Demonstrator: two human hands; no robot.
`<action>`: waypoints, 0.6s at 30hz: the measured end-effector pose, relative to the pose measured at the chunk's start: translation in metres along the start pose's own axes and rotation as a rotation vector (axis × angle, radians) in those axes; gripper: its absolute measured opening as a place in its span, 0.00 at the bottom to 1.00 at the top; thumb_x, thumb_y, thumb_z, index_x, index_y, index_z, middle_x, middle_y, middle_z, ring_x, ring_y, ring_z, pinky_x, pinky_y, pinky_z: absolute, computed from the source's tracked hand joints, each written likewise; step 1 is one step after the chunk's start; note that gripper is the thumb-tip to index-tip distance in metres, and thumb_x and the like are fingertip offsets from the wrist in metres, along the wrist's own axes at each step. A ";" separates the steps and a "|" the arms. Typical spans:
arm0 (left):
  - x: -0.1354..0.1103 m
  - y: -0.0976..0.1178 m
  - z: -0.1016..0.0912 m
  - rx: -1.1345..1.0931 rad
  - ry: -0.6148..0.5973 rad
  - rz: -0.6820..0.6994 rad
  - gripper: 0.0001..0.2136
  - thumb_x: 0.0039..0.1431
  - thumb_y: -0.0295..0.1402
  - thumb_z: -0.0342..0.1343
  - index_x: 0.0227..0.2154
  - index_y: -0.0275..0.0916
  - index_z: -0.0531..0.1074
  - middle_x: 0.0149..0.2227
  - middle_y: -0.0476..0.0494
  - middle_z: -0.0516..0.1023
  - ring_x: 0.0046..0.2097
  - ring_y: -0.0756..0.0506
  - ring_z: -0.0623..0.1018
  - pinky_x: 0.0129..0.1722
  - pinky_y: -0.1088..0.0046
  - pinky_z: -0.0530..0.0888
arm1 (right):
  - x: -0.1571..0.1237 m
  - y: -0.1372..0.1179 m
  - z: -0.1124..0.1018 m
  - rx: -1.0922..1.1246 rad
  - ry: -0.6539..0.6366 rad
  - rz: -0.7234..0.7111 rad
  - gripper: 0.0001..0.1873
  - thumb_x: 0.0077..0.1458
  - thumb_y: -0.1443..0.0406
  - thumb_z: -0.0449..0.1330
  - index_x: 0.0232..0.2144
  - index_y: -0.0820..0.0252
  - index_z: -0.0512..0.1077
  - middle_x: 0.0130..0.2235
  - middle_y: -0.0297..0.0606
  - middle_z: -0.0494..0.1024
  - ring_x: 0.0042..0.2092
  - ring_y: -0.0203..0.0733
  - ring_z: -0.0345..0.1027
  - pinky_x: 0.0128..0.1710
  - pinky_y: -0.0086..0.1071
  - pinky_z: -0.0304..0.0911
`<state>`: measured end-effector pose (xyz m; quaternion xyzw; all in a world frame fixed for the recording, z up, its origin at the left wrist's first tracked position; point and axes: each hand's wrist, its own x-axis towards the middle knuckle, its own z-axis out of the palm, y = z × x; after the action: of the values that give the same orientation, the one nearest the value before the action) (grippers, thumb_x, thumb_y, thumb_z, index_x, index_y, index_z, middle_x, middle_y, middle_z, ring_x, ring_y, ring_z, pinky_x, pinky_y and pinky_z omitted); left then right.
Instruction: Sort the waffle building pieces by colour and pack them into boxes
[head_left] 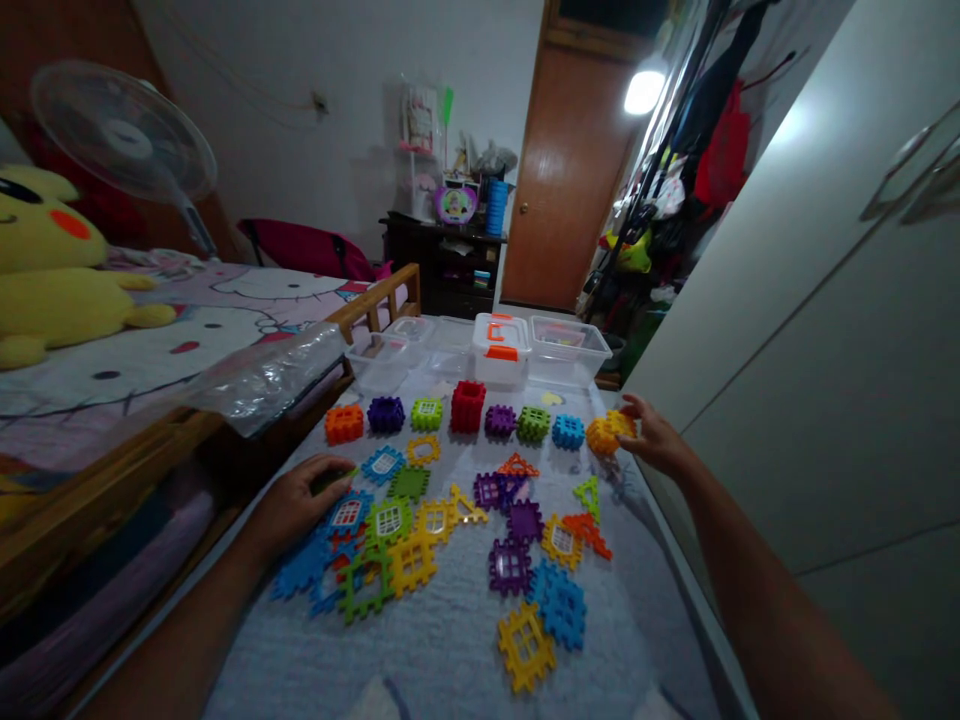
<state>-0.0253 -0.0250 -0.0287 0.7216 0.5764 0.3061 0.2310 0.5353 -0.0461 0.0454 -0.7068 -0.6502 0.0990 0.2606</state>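
My right hand (652,437) is at the right end of a row of stacked plastic building blocks, its fingertips closed on a yellow building block (620,423) against the orange-yellow stack (600,438). My left hand (304,500) is low over the left side of the loose pieces, with a green building piece (336,478) partly hidden between thumb and fingers. Close to it lie a blue window piece (349,512) and another blue window piece (383,464). Yellow window pieces (412,562) and purple window pieces (511,567) are scattered across the middle.
Sorted stacks run across the table, including a tall red one (468,408) and an orange one (344,424). Behind them stand clear plastic bins (568,352) and a lidded box with orange clips (501,350). A wooden bed rail (375,300) borders the left, a white cabinet (810,330) the right.
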 end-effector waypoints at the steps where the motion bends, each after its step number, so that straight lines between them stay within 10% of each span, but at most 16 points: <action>1: 0.000 -0.001 0.000 -0.001 -0.005 0.001 0.21 0.50 0.52 0.56 0.36 0.41 0.79 0.42 0.42 0.82 0.43 0.39 0.80 0.46 0.65 0.76 | 0.004 0.004 0.000 0.002 -0.020 -0.004 0.39 0.43 0.64 0.61 0.59 0.62 0.59 0.48 0.46 0.73 0.50 0.50 0.69 0.54 0.45 0.63; 18: 0.000 -0.002 0.000 0.004 -0.003 -0.021 0.22 0.48 0.54 0.57 0.36 0.42 0.79 0.42 0.43 0.82 0.43 0.39 0.80 0.45 0.67 0.77 | 0.004 0.014 0.007 0.045 -0.050 -0.043 0.42 0.45 0.61 0.63 0.62 0.58 0.55 0.57 0.50 0.70 0.58 0.56 0.64 0.54 0.53 0.63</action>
<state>-0.0270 -0.0242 -0.0298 0.7164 0.5842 0.3014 0.2338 0.5445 -0.0411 0.0336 -0.6838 -0.6692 0.1255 0.2622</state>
